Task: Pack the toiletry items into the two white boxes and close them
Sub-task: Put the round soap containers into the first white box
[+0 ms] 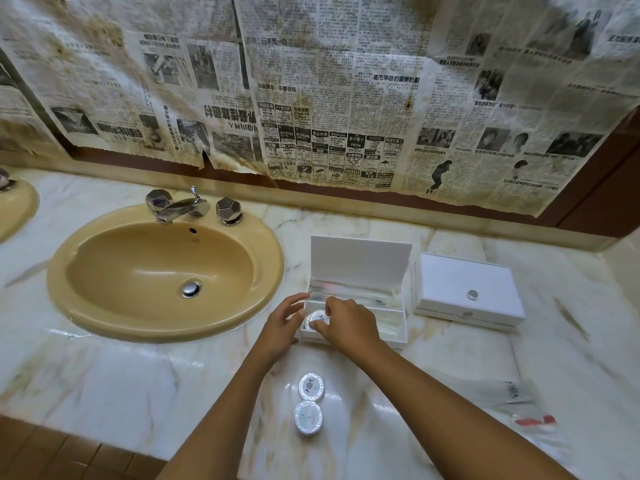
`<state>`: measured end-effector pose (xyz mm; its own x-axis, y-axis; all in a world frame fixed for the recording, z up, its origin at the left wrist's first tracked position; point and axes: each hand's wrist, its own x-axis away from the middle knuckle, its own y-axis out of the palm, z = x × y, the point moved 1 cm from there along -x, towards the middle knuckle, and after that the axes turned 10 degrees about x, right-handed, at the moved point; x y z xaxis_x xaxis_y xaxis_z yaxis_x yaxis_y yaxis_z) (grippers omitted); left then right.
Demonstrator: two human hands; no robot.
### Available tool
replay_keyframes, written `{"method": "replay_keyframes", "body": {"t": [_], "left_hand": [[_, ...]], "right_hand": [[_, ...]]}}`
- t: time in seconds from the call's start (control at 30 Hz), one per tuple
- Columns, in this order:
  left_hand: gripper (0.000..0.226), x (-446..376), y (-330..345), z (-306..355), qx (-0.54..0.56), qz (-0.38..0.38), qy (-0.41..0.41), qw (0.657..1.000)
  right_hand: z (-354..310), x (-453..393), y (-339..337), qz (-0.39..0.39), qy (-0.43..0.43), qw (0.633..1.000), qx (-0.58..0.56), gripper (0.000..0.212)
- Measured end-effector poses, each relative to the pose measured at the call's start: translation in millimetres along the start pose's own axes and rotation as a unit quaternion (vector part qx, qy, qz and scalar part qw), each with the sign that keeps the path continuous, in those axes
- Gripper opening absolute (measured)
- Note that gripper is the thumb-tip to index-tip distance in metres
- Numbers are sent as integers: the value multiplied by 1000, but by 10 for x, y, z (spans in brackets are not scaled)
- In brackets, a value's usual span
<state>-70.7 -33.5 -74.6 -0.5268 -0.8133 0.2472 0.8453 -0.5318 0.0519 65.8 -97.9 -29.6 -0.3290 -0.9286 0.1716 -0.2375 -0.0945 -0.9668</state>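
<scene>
Taking the open white box [353,299] as the landmark: to its left sits the tan oval sink [162,271], not part of the job. At the box's left front corner the left hand [282,325] rests against the outer wall, fingers spread and holding nothing, steadying it. Just right of that, the right hand [346,323] pinches a round wrapped soap [313,320] between thumb and fingertips, inside the box's front left end. So the step in hand looks like seating this soap in the open box.

In front of the box, two more round soaps [311,386] [308,418] lie on the marble counter [138,375]; the next move likely calls for releasing and reaching back for these. To the box's right stands the second white box [467,294], closed. Further right and nearer, clear sachets [519,407] await packing.
</scene>
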Motion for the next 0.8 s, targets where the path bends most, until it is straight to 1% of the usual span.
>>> {"method": "replay_keyframes", "body": {"t": [0.07, 0.13, 0.3, 0.57, 0.63, 0.73, 0.8], "left_hand": [[29, 3, -2, 2, 0, 1, -2, 1000], [30, -5, 0, -5, 4, 1, -3, 1000], [29, -21, -9, -12, 0, -1, -3, 1000], [28, -20, -8, -21, -1, -1, 4, 1000], [28, -22, -11, -31, 1, -1, 3, 1000], [28, -35, -19, -55, 5, -3, 5, 1000], [29, -50, -27, -80, 12, -7, 2, 1000]], "right_hand": [[9, 5, -7, 12, 3, 1000, 2, 41], [21, 9, -21, 20, 9, 1000, 5, 37], [-21, 4, -12, -7, 10, 1000, -28, 24], [-17, 16, -11, -21, -2, 999, -49, 26], [-22, 37, -6, 5, -15, 998, -56, 26], [-36, 127, -5, 81, -68, 991, -82, 24], [-48, 200, 27, 89, -119, 984, -98, 23]]}}
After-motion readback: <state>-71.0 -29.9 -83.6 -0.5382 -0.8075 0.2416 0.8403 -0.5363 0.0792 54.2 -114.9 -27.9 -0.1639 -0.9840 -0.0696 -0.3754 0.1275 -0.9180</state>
